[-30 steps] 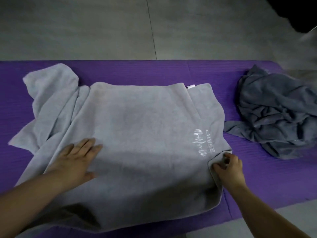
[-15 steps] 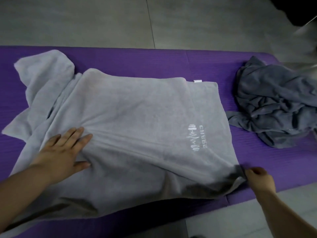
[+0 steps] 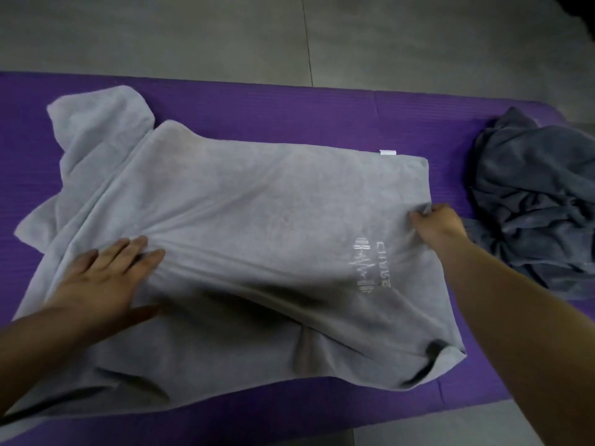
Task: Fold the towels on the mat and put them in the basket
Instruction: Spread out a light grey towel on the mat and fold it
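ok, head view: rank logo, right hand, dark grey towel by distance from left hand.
1. Logo, on the light towel, right of the left hand.
2. Right hand, pinching that towel's right edge.
3. Dark grey towel, bunched at the mat's right end.

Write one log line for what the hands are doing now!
step: straightening light grey towel | left hand: flat, presses towel | right hand: pinches right edge | dark grey towel: crumpled on mat

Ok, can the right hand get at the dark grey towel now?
Probably yes: the dark grey towel lies beside the right hand, nothing between, though that hand pinches the light grey towel.
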`<state>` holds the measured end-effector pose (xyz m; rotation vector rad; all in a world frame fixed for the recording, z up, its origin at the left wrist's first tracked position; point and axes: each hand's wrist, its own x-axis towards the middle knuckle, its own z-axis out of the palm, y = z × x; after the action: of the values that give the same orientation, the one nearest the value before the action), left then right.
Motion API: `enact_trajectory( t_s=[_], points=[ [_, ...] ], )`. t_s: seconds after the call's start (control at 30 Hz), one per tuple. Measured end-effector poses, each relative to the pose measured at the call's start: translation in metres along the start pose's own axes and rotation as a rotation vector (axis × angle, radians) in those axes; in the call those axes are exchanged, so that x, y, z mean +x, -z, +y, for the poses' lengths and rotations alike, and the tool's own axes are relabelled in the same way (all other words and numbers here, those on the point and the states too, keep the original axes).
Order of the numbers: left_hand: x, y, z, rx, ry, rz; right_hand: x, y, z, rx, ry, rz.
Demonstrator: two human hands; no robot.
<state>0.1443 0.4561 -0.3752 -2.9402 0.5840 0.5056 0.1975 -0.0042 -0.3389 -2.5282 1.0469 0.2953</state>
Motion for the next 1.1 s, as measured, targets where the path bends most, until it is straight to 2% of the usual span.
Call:
enact_trajectory(
  t_s=[0.1,0.27,0.33,0.37,0.47,0.57,0.63,0.7,0.8,0.9,1.03,1.1],
  points=[
    [0.000,-0.001,0.004,-0.023,0.009,0.038,0.014,-0.001,-0.004,0.064,-0.018,0.051],
    [0.005,0.010,0.011,-0.097,-0.018,0.025,0.039,0.027,-0.016,0.302,0.109,0.314],
    [0.008,0.017,0.020,-0.129,-0.031,0.029,0.048,0.033,-0.019,0.494,0.082,0.298],
    [0.009,0.019,0.025,-0.117,-0.051,0.047,0.047,0.032,-0.017,0.533,0.058,0.235],
    [0.013,0.020,0.038,-0.084,-0.104,0.056,0.031,0.012,0.008,0.366,0.088,0.119],
    [0.012,0.016,0.048,-0.056,-0.135,0.049,-0.018,-0.004,0.038,0.008,0.128,0.261],
    [0.010,0.015,0.052,-0.028,-0.140,0.042,-0.053,-0.011,0.057,-0.132,0.252,0.369],
    [0.012,0.016,0.054,-0.017,-0.119,0.031,-0.078,-0.017,0.081,-0.204,0.321,0.350],
    [0.013,0.016,0.058,-0.038,-0.094,0.057,-0.093,-0.015,0.104,-0.148,0.160,0.139],
    [0.012,0.016,0.060,-0.071,-0.091,0.038,-0.095,-0.007,0.118,-0.111,0.179,0.063],
    [0.012,0.024,0.062,-0.197,-0.041,0.027,-0.097,-0.005,0.127,-0.055,0.200,0.052],
    [0.009,0.031,0.065,-0.292,-0.007,-0.041,-0.099,-0.004,0.129,-0.029,0.177,0.072]
  ],
)
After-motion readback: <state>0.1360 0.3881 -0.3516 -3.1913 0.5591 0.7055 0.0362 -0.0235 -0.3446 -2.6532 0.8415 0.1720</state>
